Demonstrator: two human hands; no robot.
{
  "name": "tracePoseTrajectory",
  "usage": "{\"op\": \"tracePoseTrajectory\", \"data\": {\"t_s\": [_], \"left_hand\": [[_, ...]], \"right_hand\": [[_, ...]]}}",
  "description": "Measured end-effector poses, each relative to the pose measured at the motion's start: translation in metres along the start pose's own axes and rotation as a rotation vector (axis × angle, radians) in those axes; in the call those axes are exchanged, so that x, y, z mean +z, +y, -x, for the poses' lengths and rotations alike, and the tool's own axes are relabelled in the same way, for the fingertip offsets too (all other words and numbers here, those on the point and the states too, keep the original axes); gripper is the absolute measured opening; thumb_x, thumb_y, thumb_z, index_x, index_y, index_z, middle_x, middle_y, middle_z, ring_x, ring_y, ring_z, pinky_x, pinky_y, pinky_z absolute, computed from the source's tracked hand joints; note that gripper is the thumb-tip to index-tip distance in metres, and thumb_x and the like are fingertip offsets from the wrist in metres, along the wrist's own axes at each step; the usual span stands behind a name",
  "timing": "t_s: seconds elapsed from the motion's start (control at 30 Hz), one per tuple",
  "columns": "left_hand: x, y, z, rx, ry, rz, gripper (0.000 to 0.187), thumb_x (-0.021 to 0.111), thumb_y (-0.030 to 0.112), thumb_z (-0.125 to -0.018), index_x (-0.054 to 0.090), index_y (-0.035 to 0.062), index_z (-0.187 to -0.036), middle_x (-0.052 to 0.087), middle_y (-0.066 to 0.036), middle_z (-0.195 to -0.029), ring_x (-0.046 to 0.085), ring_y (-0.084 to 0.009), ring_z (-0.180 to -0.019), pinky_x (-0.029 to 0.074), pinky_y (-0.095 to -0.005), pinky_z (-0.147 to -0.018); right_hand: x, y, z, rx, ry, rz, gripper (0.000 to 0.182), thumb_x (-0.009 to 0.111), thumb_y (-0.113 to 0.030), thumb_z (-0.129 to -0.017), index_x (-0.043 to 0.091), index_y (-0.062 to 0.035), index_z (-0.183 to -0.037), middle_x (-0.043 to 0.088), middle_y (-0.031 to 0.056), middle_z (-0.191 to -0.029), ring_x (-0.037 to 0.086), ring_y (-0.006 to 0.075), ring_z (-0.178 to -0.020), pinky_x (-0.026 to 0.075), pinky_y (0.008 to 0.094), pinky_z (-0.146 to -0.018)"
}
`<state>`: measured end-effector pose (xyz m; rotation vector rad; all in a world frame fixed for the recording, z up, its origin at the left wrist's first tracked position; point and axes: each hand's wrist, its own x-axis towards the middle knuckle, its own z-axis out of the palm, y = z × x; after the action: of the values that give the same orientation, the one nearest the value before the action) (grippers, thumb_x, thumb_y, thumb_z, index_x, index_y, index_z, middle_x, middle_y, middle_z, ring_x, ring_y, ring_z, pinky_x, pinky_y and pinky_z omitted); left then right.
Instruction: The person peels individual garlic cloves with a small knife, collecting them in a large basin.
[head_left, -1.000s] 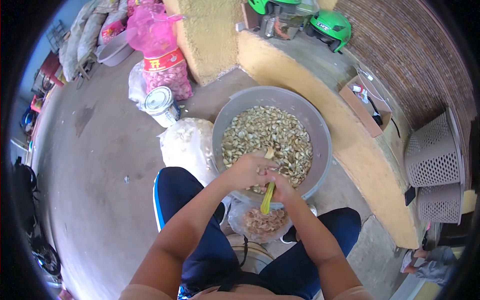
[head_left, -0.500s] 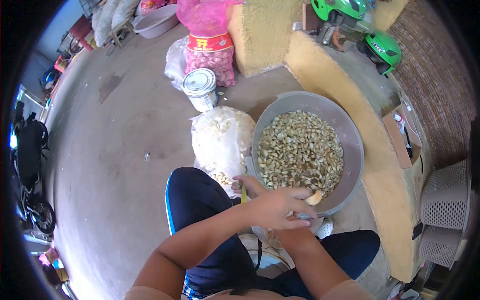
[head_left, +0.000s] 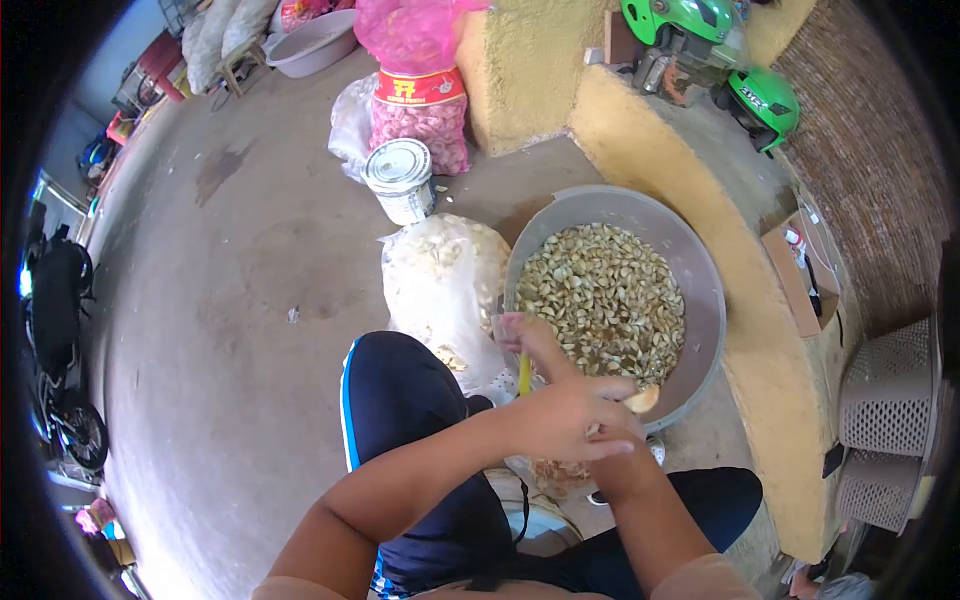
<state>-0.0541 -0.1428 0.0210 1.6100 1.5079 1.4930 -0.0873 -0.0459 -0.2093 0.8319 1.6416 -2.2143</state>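
My forearms cross over a large grey tub (head_left: 706, 300) of garlic cloves (head_left: 600, 290) lying in brownish water. My left hand (head_left: 590, 415) reaches over to the right and holds a pale garlic clove (head_left: 642, 398) at its fingertips. Beneath it passes my right arm, and my right hand (head_left: 540, 345) is at the tub's near left rim. A slim yellow handle (head_left: 525, 374) is in that hand; its working end is hidden. Left of the tub stands a clear plastic bag (head_left: 445, 285) of pale cloves. Below my wrists are reddish-brown skins (head_left: 560, 475).
A white lidded pail (head_left: 400, 180) and a pink mesh sack of bulbs (head_left: 425, 125) stand beyond the bag. A yellow ledge (head_left: 700, 190) curves along the right, with green helmets (head_left: 760, 105) and a cardboard box (head_left: 795, 270). Perforated baskets (head_left: 885, 400) are far right.
My right hand has moved up and right with the yellow handle, onto the tub's rim. My left hand has shifted slightly right, still with the clove. More of the skins below shows.
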Motion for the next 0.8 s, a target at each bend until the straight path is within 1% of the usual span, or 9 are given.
{"op": "tracePoseTrajectory", "data": {"t_s": [0.07,0.2,0.3,0.4,0.43,0.57,0.67,0.77,0.8], "left_hand": [[-0.002,-0.003,-0.004,-0.076,0.004,-0.031,0.017,0.066,0.014,-0.072,0.063,0.0065,-0.087,0.052,-0.009,-0.079,0.055,-0.0217,-0.07,0.043,-0.0305,-0.062],[0.002,-0.012,-0.013,-0.206,0.09,0.04,0.015,0.068,0.009,-0.069,0.065,0.0081,-0.084,0.053,-0.008,-0.077,0.055,-0.0202,-0.069,0.043,-0.0291,-0.061],[0.009,-0.021,-0.022,-0.136,0.072,-0.03,0.017,0.067,0.01,-0.068,0.065,0.0089,-0.085,0.053,-0.008,-0.078,0.055,-0.0205,-0.071,0.043,-0.0291,-0.063],[0.025,-0.025,-0.034,-0.131,0.011,-0.086,0.013,0.066,0.012,-0.069,0.065,0.007,-0.081,0.053,-0.009,-0.078,0.055,-0.021,-0.074,0.043,-0.0297,-0.064],[0.034,-0.033,-0.037,-0.104,0.004,-0.121,0.012,0.066,0.013,-0.07,0.064,0.0066,-0.079,0.054,-0.009,-0.077,0.055,-0.021,-0.074,0.043,-0.0298,-0.064],[0.051,-0.031,-0.053,-0.189,-0.087,-0.216,0.011,0.065,0.014,-0.071,0.063,0.0041,-0.077,0.055,-0.009,-0.077,0.053,-0.022,-0.072,0.043,-0.0303,-0.064],[0.06,-0.051,-0.067,-0.15,0.035,-0.098,0.014,0.063,0.018,-0.072,0.064,0.005,-0.077,0.058,-0.009,-0.077,0.056,-0.0204,-0.069,0.044,-0.0301,-0.062],[0.062,-0.04,-0.085,-0.614,0.141,0.224,0.016,0.061,0.02,-0.075,0.065,0.0045,-0.079,0.058,-0.007,-0.069,0.055,-0.0167,-0.064,0.043,-0.0285,-0.06],[0.063,-0.034,-0.09,-0.666,0.131,0.233,0.017,0.061,0.021,-0.075,0.065,0.0046,-0.079,0.059,-0.007,-0.069,0.054,-0.0161,-0.063,0.043,-0.0282,-0.059]], "right_hand": [[-0.027,-0.039,0.037,-0.052,0.008,-0.164,0.026,0.042,-0.019,-0.087,0.053,-0.0035,-0.105,0.058,0.0078,-0.092,0.054,0.0141,-0.06,0.046,0.0279,-0.055],[-0.071,-0.118,0.144,-0.252,0.013,-0.19,0.032,0.047,-0.027,-0.087,0.054,-0.001,-0.104,0.055,0.0043,-0.074,0.046,0.0094,-0.049,0.041,0.0229,-0.047],[-0.097,-0.148,0.217,-0.255,-0.176,-0.17,0.033,0.053,-0.025,-0.084,0.054,-0.0002,-0.105,0.053,0.0014,-0.068,0.043,0.0062,-0.047,0.036,0.0197,-0.043],[-0.102,-0.14,0.248,-0.288,-0.045,0.104,0.033,0.058,-0.023,-0.082,0.055,-0.0009,-0.106,0.052,-0.0011,-0.065,0.042,0.0038,-0.048,0.034,0.0183,-0.043],[-0.097,-0.139,0.255,-0.278,0.076,0.187,0.029,0.059,-0.019,-0.081,0.056,-0.0012,-0.104,0.052,-0.0024,-0.065,0.042,0.0033,-0.048,0.035,0.0179,-0.043],[-0.108,-0.119,0.261,-0.415,0.237,0.121,0.024,0.057,-0.015,-0.082,0.056,-0.0012,-0.102,0.053,-0.0019,-0.065,0.042,0.0035,-0.047,0.036,0.0181,-0.043],[-0.125,-0.109,0.267,-0.46,0.321,-0.017,0.02,0.055,-0.012,-0.083,0.057,-0.0013,-0.099,0.053,-0.0013,-0.066,0.042,0.0037,-0.047,0.037,0.0184,-0.043],[-0.135,-0.107,0.277,-0.49,0.455,-0.013,0.017,0.054,-0.01,-0.082,0.059,-0.0021,-0.097,0.054,-0.0001,-0.068,0.043,0.0043,-0.048,0.038,0.0189,-0.044],[-0.134,-0.108,0.281,-0.501,0.504,0.027,0.017,0.054,-0.008,-0.081,0.059,-0.0024,-0.096,0.054,0.0006,-0.069,0.044,0.0047,-0.048,0.038,0.0191,-0.044]]}}
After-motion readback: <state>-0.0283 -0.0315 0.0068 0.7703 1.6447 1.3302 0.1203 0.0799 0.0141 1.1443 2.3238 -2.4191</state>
